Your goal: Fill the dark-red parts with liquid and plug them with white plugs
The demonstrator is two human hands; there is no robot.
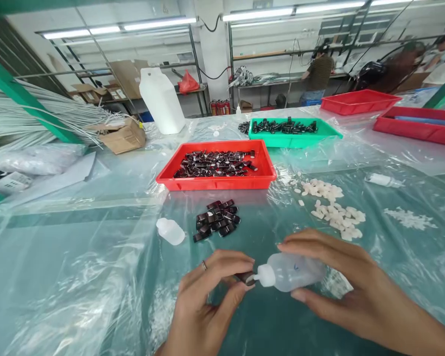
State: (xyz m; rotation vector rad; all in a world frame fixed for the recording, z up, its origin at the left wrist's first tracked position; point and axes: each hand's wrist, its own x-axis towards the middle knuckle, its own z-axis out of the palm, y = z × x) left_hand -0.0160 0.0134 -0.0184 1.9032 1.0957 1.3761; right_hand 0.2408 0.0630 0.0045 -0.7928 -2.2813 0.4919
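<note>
My left hand (211, 291), with a ring on one finger, pinches a small dark plastic piece (245, 278) between thumb and fingertips. In my right hand (341, 277) lies a translucent squeeze bottle (298, 272) with a white cap, held sideways. Its thin nozzle points left and meets the open end of the dark piece, though I cannot tell whether anything is coming out. Beyond my left hand sits a pile of similar dark pieces (218, 217). Small whitish flat pieces (337, 215) are scattered past my right hand.
A red tray (217, 184) and a green tray (292, 141) hold many dark pieces. Left of the pile lies a small white bottle (170, 231); another bottle (383, 180) lies at right. A large white jug (162, 101) stands behind. Plastic sheeting covers the table. People sit in the background.
</note>
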